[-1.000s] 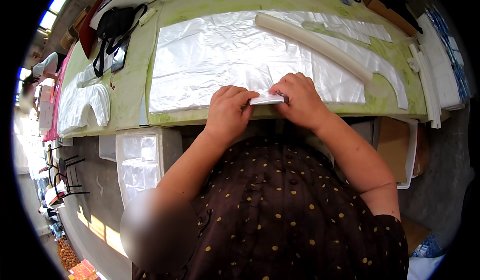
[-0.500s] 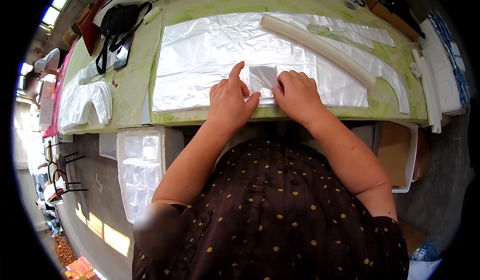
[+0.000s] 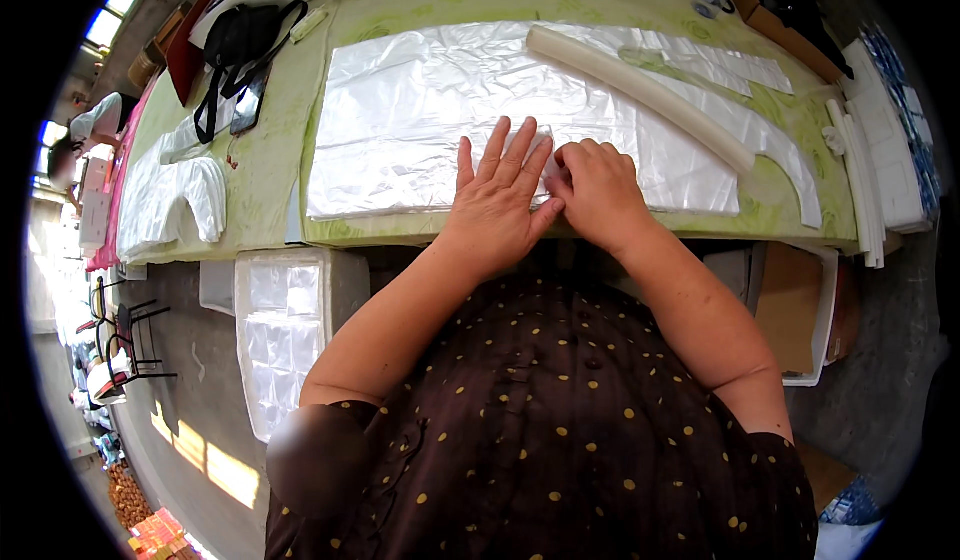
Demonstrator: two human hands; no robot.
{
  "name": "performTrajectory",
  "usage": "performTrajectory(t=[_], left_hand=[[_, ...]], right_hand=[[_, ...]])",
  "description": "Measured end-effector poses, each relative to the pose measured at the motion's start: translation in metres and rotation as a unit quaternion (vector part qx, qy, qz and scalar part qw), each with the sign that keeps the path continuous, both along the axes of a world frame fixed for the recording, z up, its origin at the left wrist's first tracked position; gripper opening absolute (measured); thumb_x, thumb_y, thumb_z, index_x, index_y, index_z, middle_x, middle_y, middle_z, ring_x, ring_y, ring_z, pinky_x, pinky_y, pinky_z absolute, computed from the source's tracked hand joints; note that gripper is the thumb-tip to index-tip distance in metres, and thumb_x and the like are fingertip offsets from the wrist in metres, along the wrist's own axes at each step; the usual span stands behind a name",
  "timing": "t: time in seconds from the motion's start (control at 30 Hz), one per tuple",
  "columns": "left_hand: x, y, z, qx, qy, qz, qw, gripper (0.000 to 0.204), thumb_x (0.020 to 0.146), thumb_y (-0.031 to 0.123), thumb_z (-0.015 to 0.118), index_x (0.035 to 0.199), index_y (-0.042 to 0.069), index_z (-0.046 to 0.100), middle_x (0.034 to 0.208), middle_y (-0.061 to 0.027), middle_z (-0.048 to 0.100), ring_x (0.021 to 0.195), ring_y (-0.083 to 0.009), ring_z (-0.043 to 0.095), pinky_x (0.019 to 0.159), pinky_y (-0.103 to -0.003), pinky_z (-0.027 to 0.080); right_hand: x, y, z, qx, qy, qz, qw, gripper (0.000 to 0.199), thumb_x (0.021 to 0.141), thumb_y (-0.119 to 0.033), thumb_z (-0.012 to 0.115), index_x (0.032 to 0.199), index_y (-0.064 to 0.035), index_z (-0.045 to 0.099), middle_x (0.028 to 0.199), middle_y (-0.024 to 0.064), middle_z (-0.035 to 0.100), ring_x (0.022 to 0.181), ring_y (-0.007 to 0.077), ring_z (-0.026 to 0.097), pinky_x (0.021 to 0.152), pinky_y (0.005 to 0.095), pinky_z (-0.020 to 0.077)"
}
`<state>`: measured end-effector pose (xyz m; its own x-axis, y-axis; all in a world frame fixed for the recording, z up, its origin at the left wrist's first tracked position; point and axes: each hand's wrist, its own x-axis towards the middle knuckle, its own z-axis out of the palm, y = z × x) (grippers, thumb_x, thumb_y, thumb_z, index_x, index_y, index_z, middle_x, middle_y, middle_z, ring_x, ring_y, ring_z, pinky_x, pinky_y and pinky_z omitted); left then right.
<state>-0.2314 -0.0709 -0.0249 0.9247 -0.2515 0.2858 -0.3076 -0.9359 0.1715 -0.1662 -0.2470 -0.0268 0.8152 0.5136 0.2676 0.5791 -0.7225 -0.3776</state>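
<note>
A wide stack of clear plastic bags (image 3: 420, 120) lies flat on a green table (image 3: 270, 160). My left hand (image 3: 495, 205) rests palm down on the stack's near edge, fingers spread. Beside it, my right hand (image 3: 598, 192) has its fingers curled and pinches a small folded piece of plastic (image 3: 548, 160) between the two hands. A long white roll (image 3: 640, 95) lies slanted across the stack, beyond my right hand.
A black bag with straps (image 3: 240, 45) and white cut-out bags (image 3: 175, 195) lie at the table's left. More cut plastic shapes (image 3: 790, 150) and white stacks (image 3: 890, 150) sit at the right. A white bin of plastic (image 3: 280, 330) stands on the floor, and a box (image 3: 800, 310) is under the table.
My hands moved from the table's edge farther onto the stack. The left hand went from curled to flat with spread fingers, while the right hand kept its pinch on the small folded plastic.
</note>
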Motion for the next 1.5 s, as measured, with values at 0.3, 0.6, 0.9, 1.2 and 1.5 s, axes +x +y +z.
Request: performTrajectory(t=[0.3,0.6,0.9,1.2,1.5], left_hand=[[0.005,0.005,0.002,-0.002,0.070,-0.005,0.998,0.070,0.099,0.049,0.057,0.152,0.006,0.043,0.163,-0.0151,0.034,0.153,-0.0363,0.024,0.122,-0.057,0.017],[-0.095,-0.002,-0.037,-0.788,0.217,0.160,0.553,0.052,0.099,0.023,0.067,0.144,0.008,0.044,0.149,-0.0120,0.045,0.134,-0.0257,0.047,0.109,-0.041,0.041],[-0.078,-0.016,-0.020,-0.882,0.302,0.120,0.341,0.043,0.102,0.029,0.062,0.138,0.011,0.048,0.130,-0.0085,0.060,0.122,-0.0259,0.058,0.108,-0.049,0.045],[-0.063,-0.026,0.017,-0.892,0.262,0.024,0.368,0.049,0.099,0.030,0.068,0.137,0.009,0.047,0.128,-0.0098,0.060,0.120,-0.0268,0.059,0.101,-0.048,0.052],[-0.067,-0.043,0.020,-0.905,0.249,0.052,0.341,0.050,0.096,0.026,0.072,0.138,0.013,0.048,0.130,-0.0080,0.058,0.123,-0.0280,0.057,0.104,-0.046,0.048]], right_hand=[[-0.002,0.000,0.000,0.065,0.029,-0.031,0.997,0.029,0.084,-0.027,0.074,0.104,-0.0081,0.064,0.104,0.0097,0.069,0.101,0.0317,0.063,0.087,0.0464,0.0465],[-0.022,-0.005,-0.005,0.089,-0.011,0.006,0.996,0.021,0.081,-0.023,0.074,0.097,-0.0099,0.068,0.099,0.0067,0.063,0.102,0.0305,0.057,0.092,0.0435,0.0424],[-0.079,-0.023,0.017,0.227,0.020,0.113,0.967,0.033,0.078,-0.013,0.077,0.109,-0.0081,0.066,0.105,0.0099,0.063,0.102,0.0323,0.058,0.093,0.0426,0.0450],[-0.096,-0.027,0.030,0.368,0.054,0.077,0.925,0.047,0.077,-0.006,0.080,0.121,-0.0044,0.061,0.110,0.0126,0.064,0.099,0.0313,0.061,0.089,0.0396,0.0505],[-0.099,-0.032,0.015,0.368,0.083,0.089,0.922,0.027,0.081,-0.005,0.078,0.103,-0.0043,0.063,0.103,0.0114,0.065,0.096,0.0292,0.062,0.086,0.0368,0.0503]])
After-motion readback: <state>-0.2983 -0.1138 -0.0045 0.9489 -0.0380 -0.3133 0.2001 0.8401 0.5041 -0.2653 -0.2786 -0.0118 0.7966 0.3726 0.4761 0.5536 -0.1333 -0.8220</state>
